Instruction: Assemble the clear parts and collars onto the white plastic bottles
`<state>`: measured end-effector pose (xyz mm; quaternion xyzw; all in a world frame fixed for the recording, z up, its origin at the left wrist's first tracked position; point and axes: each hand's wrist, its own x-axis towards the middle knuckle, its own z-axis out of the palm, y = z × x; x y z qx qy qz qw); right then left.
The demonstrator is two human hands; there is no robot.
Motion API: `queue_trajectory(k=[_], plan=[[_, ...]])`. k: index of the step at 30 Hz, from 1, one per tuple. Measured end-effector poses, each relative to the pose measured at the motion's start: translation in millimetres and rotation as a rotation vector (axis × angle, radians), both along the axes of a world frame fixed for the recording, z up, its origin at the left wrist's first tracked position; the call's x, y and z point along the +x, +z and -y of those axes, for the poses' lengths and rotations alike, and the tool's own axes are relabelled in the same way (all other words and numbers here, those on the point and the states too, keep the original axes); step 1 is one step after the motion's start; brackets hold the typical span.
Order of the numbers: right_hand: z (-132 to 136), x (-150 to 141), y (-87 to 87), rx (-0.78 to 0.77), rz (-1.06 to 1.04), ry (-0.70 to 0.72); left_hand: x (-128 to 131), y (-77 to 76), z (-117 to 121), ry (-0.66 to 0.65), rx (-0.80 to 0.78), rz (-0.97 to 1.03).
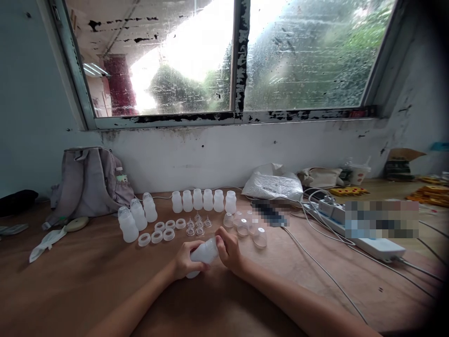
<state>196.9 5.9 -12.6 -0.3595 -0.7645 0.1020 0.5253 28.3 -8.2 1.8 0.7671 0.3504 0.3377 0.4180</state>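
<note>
A translucent white baby bottle (205, 252) lies tilted between my hands, its top end toward the right. My left hand (183, 260) is closed around its body. The fingers of my right hand (228, 249) are closed on its top end and hide most of that part. Just beyond my hands are several clear bottle nipples (199, 224), with white collar rings (156, 237) to their left. Clear dome caps (260, 238) sit to the right. Several uncapped bottles (198, 200) stand in a row behind, and three capped bottles (139, 215) stand at left.
A grey backpack (89, 180) leans by the wall at left, near a tape roll (77, 224). On the right are a silvery plastic package (273, 183), a white power strip (379, 248) and loose cables (321, 267). A window (238, 117) is above the wooden table (70, 290).
</note>
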Motion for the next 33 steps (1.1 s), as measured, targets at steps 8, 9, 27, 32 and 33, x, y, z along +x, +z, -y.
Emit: queue_trajectory(k=[8,9,27,32,33], plan=[[2,-3,-2.2,-0.094,-0.152,0.050,-6,0.4,1,0.037,0.216,-0.121],[1,-6,-2.3,-0.133,-0.204,0.071,-7,-2.0,-1,0.069,0.238,-0.150],[1,-17,1.2,-0.357,-0.295,0.247,-16,24.3,-18,0.368,0.351,0.081],[0,-17,-0.4,-0.333,-0.291,0.210,-21,77.5,-24,0.303,0.447,-0.186],[0,-17,-1.2,-0.333,-0.288,0.200,-25,86.6,-30,0.311,0.472,-0.214]])
